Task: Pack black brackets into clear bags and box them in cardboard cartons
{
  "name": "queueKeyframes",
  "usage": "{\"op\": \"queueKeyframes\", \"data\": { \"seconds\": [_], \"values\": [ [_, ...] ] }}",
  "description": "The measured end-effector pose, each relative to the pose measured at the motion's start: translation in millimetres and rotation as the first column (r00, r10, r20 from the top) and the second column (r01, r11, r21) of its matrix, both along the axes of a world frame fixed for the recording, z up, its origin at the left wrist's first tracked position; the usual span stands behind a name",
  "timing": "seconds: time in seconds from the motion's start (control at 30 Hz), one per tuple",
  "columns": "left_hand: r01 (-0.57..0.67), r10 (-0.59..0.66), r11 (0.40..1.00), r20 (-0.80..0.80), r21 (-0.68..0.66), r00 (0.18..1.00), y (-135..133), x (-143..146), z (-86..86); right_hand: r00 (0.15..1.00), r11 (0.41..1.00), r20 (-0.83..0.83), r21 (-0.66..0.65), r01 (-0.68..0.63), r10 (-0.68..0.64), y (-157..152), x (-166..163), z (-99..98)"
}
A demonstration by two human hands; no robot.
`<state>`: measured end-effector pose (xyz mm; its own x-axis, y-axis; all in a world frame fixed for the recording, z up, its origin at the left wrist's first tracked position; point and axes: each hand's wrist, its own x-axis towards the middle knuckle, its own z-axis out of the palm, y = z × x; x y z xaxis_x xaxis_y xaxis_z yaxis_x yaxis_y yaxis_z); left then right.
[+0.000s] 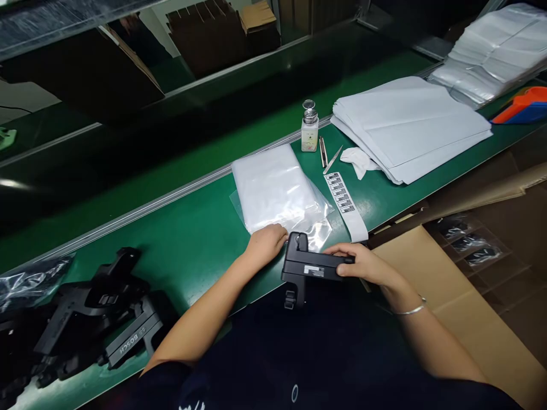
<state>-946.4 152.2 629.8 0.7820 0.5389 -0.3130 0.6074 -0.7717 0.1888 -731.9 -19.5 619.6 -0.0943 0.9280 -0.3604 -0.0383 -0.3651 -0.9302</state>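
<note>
My right hand (363, 265) is closed round a black plastic tool part (310, 265) and holds it just above the near edge of the green bench (188, 233). My left hand (265, 242) rests on the near end of a stack of clear plastic bags (277, 188), fingers curled at the edge of the top bag. The black part sits right beside that hand, over the bags' corner.
Several more black parts, one marked BOSCH (128, 341), lie at the left. A strip of barcode labels (344, 199), a small bottle (309, 126), tweezers (332, 159), a white cloth (358, 159), white sheets (410, 125) and more bags (491, 51) lie beyond. Cardboard boxes (470, 296) stand at the right.
</note>
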Motion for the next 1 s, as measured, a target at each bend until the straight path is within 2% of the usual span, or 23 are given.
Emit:
{"op": "queueKeyframes", "data": {
  "seconds": [0.07, 0.13, 0.23, 0.33, 0.47, 0.57, 0.67, 0.73, 0.83, 0.9, 1.0],
  "values": [
    [-0.052, 0.054, 0.997, 0.031, -0.059, 0.998, 3, -3, 0.6, 0.998, 0.997, -0.006, -0.028, -0.067, 0.067, 14, -6, -7.3],
    [-0.094, 0.095, 0.995, 0.027, -0.044, 0.995, 4, -8, 2.1, 0.995, 0.994, 0.008, -0.047, -0.097, 0.097, 23, -11, -14.1],
    [-0.105, 0.106, 0.993, -0.007, 0.056, 0.994, -1, -15, 4.3, 0.999, 0.999, 0.047, -0.033, -0.02, 0.021, 31, -12, -18.5],
    [-0.106, 0.103, 0.989, 0.041, 0.1, 0.994, -5, -22, 6.0, 0.991, 0.995, 0.098, -0.013, 0.097, -0.095, 33, -7, -14.5],
    [-0.185, 0.163, 0.963, 0.126, 0.195, 0.979, -9, -45, 11.2, 0.975, 0.992, 0.184, 0.0, 0.126, -0.124, 24, 6, -2.5],
    [-0.066, 0.049, 0.982, 0.095, 0.179, 0.994, -24, -73, 5.8, 0.965, 0.987, 0.208, 0.029, 0.16, -0.163, 13, 16, 4.6],
    [0.124, -0.135, 0.988, 0.132, 0.094, 0.982, -44, -97, -17.4, 0.958, 0.978, 0.196, 0.045, 0.202, -0.207, 5, 23, 6.9],
    [0.153, -0.167, 0.983, 0.145, 0.103, 0.975, -51, -105, -36.1, 0.959, 0.977, 0.187, 0.036, 0.208, -0.211, 6, 25, 6.4],
    [0.033, -0.045, 0.991, 0.087, 0.13, 0.995, -41, -109, -54.0, 0.962, 0.978, 0.181, 0.018, 0.207, -0.207, 12, 22, 5.0],
    [-0.093, 0.083, 0.985, 0.075, 0.144, 0.994, -27, -109, -56.7, 0.963, 0.98, 0.181, 0.022, 0.198, -0.198, 17, 17, 4.4],
    [-0.269, 0.243, 0.95, 0.168, 0.157, 0.955, -15, -112, -53.7, 0.971, 0.987, 0.179, 0.029, 0.157, -0.159, 22, 10, 3.0]
  ]
}}
